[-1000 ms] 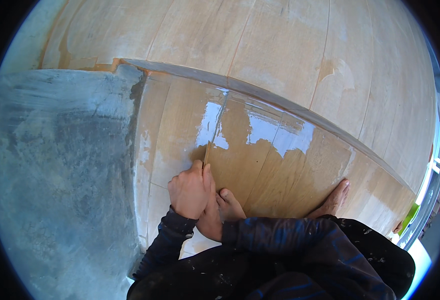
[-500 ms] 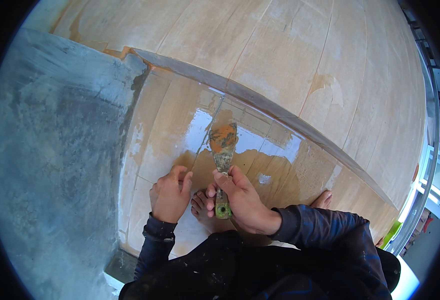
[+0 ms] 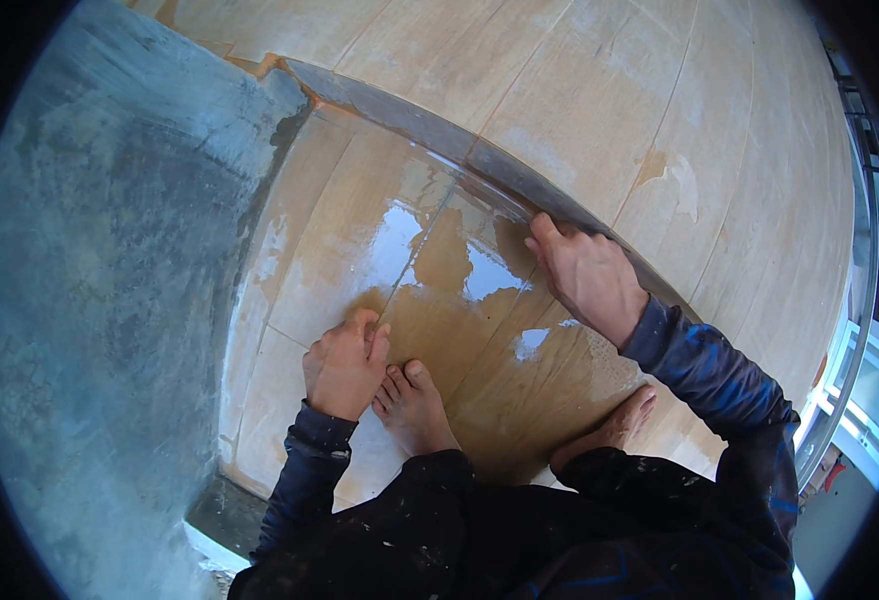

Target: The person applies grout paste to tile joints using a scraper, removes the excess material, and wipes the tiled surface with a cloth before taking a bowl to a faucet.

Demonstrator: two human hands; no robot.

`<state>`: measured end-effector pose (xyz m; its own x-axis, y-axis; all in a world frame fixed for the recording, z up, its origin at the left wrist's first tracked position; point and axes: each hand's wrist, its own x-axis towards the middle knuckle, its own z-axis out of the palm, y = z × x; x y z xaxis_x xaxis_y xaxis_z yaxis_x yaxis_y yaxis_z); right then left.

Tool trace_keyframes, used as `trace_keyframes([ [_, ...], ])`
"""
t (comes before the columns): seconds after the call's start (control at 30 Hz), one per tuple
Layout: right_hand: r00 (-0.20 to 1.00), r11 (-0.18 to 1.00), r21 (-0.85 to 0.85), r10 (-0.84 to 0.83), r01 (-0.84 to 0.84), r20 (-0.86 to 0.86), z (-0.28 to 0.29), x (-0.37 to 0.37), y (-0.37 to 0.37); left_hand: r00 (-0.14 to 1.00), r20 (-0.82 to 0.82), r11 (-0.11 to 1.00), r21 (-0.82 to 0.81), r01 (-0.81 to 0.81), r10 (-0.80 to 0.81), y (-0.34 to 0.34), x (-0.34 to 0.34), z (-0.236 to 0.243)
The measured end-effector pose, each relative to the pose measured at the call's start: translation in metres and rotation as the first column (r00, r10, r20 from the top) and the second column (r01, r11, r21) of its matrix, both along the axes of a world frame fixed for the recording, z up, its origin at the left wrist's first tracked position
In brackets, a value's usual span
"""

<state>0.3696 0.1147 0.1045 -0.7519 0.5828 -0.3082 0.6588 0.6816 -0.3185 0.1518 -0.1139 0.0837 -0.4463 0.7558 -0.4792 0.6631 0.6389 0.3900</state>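
My right hand point(image 3: 590, 278) reaches to the base of the low step's riser point(image 3: 525, 180), on the right of the wet patch. Its fingers are curled, and the back of the hand hides whatever they hold. No putty knife shows in the frame now. My left hand point(image 3: 343, 368) hangs over the tiles beside my left foot, its fingers loosely bent, thumb a little apart, with nothing visible in them. Between the hands, water point(image 3: 440, 255) lies on the wood-look floor tiles point(image 3: 300, 255) and reflects white light.
My bare left foot point(image 3: 415, 410) and right foot point(image 3: 615, 425) stand on the lower tiles. At left is a grey-blue cement surface point(image 3: 120, 240). The tiled upper level point(image 3: 560, 110) rises beyond the riser. A metal rail point(image 3: 865, 290) curves along the right.
My right hand has moved from the middle, up and right to the riser, turning over. The putty knife it held has gone from sight. My left hand has barely moved.
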Motion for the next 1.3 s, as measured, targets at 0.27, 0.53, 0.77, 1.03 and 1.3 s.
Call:
trace_keyframes([
  [0.27, 1.000, 1.000, 0.020, -0.018, 0.018, 0.003, -0.008, -0.006, 0.003, 1.000, -0.015, 0.997, -0.074, -0.013, 0.012, 0.009, 0.010, -0.002],
  [0.53, 0.996, 0.983, 0.170, 0.056, -0.068, 0.076, -0.004, 0.013, 0.000, 0.999, -0.050, 1.000, -0.018, -0.012, 0.011, 0.017, 0.010, 0.002],
  [0.77, 0.955, 0.972, 0.178, 0.099, -0.152, 0.279, 0.012, 0.073, -0.012, 0.984, -0.176, 0.988, 0.153, 0.019, 0.008, 0.001, 0.002, -0.013],
  [1.03, 0.959, 0.994, 0.071, 0.063, -0.086, 0.277, 0.046, 0.106, 0.000, 0.902, -0.431, 0.972, 0.194, 0.132, -0.037, -0.003, -0.023, -0.054],
  [1.3, 0.987, 0.954, -0.257, -0.134, 0.154, 0.094, 0.077, 0.108, -0.006, 0.866, -0.495, 0.938, 0.266, 0.221, -0.064, 0.044, -0.052, -0.096],
])
